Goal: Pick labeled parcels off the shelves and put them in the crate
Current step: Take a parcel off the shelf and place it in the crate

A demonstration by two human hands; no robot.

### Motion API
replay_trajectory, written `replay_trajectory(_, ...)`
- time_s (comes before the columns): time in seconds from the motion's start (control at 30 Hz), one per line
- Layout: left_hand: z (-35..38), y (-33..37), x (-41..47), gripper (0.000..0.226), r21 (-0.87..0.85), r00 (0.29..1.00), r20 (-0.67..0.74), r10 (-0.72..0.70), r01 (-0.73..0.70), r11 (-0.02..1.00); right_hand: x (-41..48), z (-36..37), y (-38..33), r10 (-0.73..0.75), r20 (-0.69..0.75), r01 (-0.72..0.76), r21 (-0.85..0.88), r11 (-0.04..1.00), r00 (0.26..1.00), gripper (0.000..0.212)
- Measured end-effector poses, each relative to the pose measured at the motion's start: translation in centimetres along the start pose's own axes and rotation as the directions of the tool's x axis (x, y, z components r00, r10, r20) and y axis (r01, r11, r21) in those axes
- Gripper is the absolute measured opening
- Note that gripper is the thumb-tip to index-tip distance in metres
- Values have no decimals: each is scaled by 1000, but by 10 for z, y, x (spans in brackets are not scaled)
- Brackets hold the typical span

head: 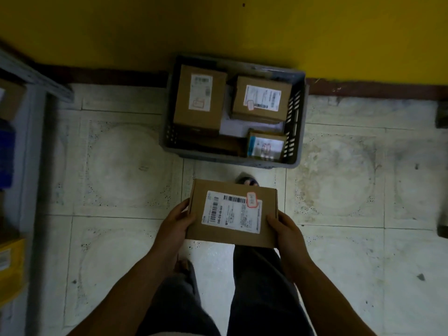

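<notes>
Parcel (232,213) held flat on the near side of the crate (294,117), not over it, label up. Left hand (175,224) grips its left end, right hand (287,230) its right end. Thumbs curl onto the top face; the other fingers are hidden under the box. Box also covers most of a foot (246,179). Long axis runs left-right, roughly parallel to the crate's near wall, slightly skewed. Label (231,214) print runs sideways; number starts "546-010", rest too blurred to trust. Red-bordered sticker (252,198) on the label's far right corner, writing illegible.

Inside the crate: tall box (200,97) at left, long axis pointing away; wider box (261,100) at right, sitting on a white item (228,128) that is mostly covered; small packet (265,146) in the near right corner. All three labelled, none readable.

Left of the crate: shelving (14,141), cut off by the frame edge, contents too dark to identify. Behind the crate: yellow wall (218,27).
</notes>
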State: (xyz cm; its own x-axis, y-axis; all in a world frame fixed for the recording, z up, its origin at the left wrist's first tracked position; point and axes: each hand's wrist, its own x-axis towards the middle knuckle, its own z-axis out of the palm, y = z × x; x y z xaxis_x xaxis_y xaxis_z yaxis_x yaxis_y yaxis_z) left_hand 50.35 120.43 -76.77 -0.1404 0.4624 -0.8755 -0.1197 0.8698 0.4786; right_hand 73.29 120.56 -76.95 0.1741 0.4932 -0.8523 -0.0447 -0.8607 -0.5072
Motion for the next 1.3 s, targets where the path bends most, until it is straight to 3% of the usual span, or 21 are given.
replay_trajectory(0.17,51,48,33,32,102,999,-50,-12,17,995,55,-26,-60,-21,26,21,-1,1000,999,13)
replay_trajectory(0.4,105,103,114,36,211,990,-133,44,-15,977,146,-28,-109,-24,-62,25,12,1000,998,22)
replay_trajectory(0.7,137,122,216,41,350,998,-11,54,-47,936,234,-29,-117,10,-263,-30,-73,997,965,28)
replay_trajectory(0.83,142,117,242,44,418,1000,15,26,-30,908,261,-25,-106,-10,-222,-23,-147,989,975,19)
replay_trajectory(0.97,146,113,260,46,447,1000,31,4,-18,895,281,-22,-100,16,-174,-58,-236,970,985,34)
replay_trajectory(1.3,157,113,269,39,472,997,69,-38,1,882,286,-25,-100,79,-127,-110,-259,960,989,49)
